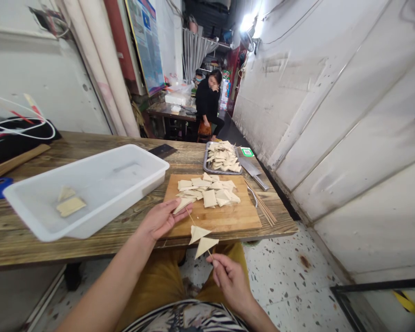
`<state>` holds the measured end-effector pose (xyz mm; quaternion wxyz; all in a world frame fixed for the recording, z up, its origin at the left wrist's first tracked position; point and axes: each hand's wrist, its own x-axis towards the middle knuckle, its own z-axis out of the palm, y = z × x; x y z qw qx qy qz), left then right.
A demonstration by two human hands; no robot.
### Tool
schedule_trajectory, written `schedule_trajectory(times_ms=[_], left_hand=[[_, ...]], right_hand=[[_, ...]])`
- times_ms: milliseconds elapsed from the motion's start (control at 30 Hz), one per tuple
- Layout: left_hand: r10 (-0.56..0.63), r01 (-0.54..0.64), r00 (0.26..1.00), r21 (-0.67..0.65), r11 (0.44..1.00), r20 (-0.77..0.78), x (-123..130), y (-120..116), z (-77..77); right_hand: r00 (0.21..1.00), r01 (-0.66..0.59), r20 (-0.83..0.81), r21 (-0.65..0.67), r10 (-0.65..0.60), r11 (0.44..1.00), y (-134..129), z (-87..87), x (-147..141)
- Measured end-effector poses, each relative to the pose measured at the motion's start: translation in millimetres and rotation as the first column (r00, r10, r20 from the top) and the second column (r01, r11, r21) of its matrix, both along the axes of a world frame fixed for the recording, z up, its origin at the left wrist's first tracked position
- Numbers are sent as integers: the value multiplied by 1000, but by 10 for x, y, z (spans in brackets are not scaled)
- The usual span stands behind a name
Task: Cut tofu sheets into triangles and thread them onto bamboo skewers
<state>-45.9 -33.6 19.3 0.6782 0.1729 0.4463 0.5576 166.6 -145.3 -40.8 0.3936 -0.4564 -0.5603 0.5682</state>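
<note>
My right hand (228, 274) pinches the lower end of a thin wooden skewer (191, 217) in front of the table edge. Two pale, triangular tofu sheets (206, 246) are threaded on it. At the skewer's upper tip, my left hand (164, 219) grips another folded tofu triangle (183, 204) between thumb and fingers; whether the tip has entered it I cannot tell. Just beyond lies a wooden cutting board (224, 222) with a loose pile of cut tofu pieces (210, 190) on it.
A white plastic tub (124, 203) with a few tofu pieces stands left. Behind the board is a metal tray (204, 161) of stacked pieces. A cleaver (251, 169) and bare skewers (263, 205) lie right; a dark phone (163, 151) lies behind the tub. A person (207, 99) sits farther back.
</note>
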Motion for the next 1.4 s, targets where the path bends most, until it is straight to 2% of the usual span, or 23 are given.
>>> schedule_trajectory(times_ms=[533,833,1400], left_hand=[[-23,23,999,8,1000,-22,47,-2,-35],[-31,31,999,19,999,-14,35,-2,-45],[-45,47,998,48,998,-37,14,-46,-39]], right_hand=[[999,6,33,39,-7,999,-26,-78,33],[1000,-5,23,28,4,1000,-32,-10,24],[1000,-6,-1,40,6,999,-47,-47,23]])
